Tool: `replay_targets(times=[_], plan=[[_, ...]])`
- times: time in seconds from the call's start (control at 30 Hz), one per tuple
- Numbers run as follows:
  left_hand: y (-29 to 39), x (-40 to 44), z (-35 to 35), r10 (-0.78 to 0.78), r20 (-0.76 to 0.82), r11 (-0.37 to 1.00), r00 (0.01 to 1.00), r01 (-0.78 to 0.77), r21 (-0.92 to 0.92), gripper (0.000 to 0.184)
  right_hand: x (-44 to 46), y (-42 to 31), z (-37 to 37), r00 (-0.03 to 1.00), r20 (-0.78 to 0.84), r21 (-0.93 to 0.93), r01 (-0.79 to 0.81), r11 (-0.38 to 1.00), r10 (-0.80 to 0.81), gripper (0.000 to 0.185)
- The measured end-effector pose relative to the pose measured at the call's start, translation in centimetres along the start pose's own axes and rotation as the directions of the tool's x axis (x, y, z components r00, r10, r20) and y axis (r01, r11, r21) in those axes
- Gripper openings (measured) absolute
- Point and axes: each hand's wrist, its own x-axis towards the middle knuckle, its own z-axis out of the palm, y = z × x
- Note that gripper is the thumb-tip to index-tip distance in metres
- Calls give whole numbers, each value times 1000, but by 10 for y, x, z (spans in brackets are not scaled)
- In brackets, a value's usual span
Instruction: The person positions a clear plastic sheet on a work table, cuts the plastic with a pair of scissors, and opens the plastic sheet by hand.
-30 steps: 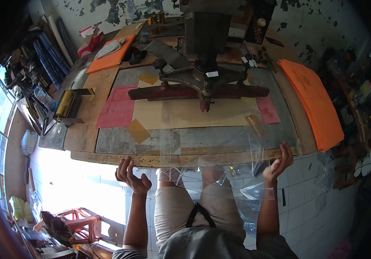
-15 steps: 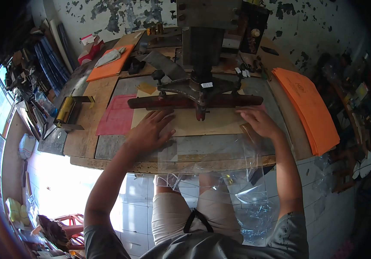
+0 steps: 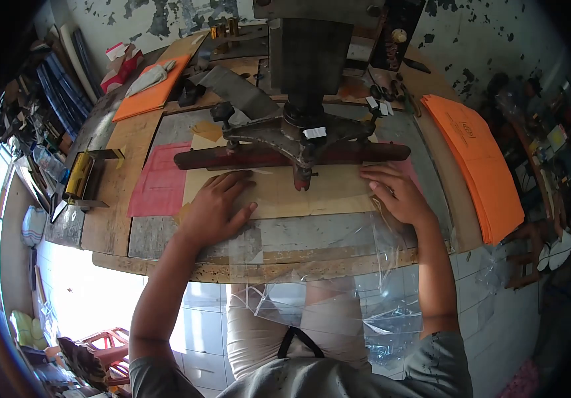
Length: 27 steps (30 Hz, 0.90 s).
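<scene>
My left hand (image 3: 219, 205) lies flat with its fingers spread on the left part of a cream-yellow board (image 3: 292, 196). On the right part of that board rests my right hand (image 3: 398, 194), its fingers stretched out near the edge of a clear plastic sheet (image 3: 312, 255). The sheet runs from under my hands over the table's front edge towards my lap. Just beyond my fingertips, the long dark-red bar (image 3: 252, 158) of a press (image 3: 302, 132) spans the board. A pink sheet (image 3: 159, 179) shows to the left of the board.
A stack of orange sheets (image 3: 474, 166) lies along the right side of the table. At the left stand a gold foil roll in a metal holder (image 3: 81, 176) and another orange stack (image 3: 152, 93) with a cloth (image 3: 149, 78) on it.
The view has shifted slightly, so the table and press sit a little differently in it. Both hands stay on the board, with the right fingers a little more curled.
</scene>
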Motion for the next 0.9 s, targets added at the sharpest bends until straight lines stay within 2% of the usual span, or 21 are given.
replay_targets(times=[0.1, 0.13, 0.3, 0.33, 0.43, 0.5, 0.63, 0.7, 0.77, 0.8, 0.83, 0.9], plan=[[-1, -3, 1, -27, 19, 999, 999, 27, -24, 38, -3, 2, 3, 999, -46, 21, 30, 999, -29, 28], [-1, -4, 1, -41, 32, 999, 999, 42, -35, 38, -3, 2, 2, 997, -80, 29, -10, 1000, 12, 27], [-8, -6, 6, -89, -115, 996, 989, 86, -31, 29, -5, 9, 3, 927, -307, 29, -217, 976, 215, 23], [-9, -8, 7, -110, -152, 994, 982, 108, -23, 28, -6, 10, 4, 935, -269, 20, -234, 972, 231, 22], [-3, -7, 4, -377, -205, 924, 903, 383, -9, 26, -7, 10, 3, 945, -172, 28, -276, 961, 277, 19], [-5, -8, 4, -347, -203, 934, 916, 357, 18, 26, -7, 15, 3, 945, -139, 77, -289, 954, 297, 15], [-11, -10, 9, -295, -218, 952, 930, 307, 18, 28, -9, 25, 2, 930, -51, 307, -333, 892, 364, 11], [-10, -10, 7, -365, -163, 931, 917, 363, -42, 31, -9, 24, 1, 936, -11, 423, -316, 849, 353, 11], [-6, -10, 7, -396, -158, 918, 904, 388, -82, 33, -12, 15, -9, 924, 143, 595, -367, 715, 356, 10], [-3, -10, 7, -395, -183, 919, 900, 384, -93, 33, -13, 12, -13, 914, 219, 666, -396, 632, 342, 10], [-2, -10, 7, -394, -209, 919, 895, 380, -103, 34, -14, 13, -14, 924, 249, 679, -380, 628, 290, 10], [-3, -11, 10, -339, -239, 938, 910, 347, -11, 33, -17, 15, -17, 935, 302, 707, -350, 615, 185, 13]])
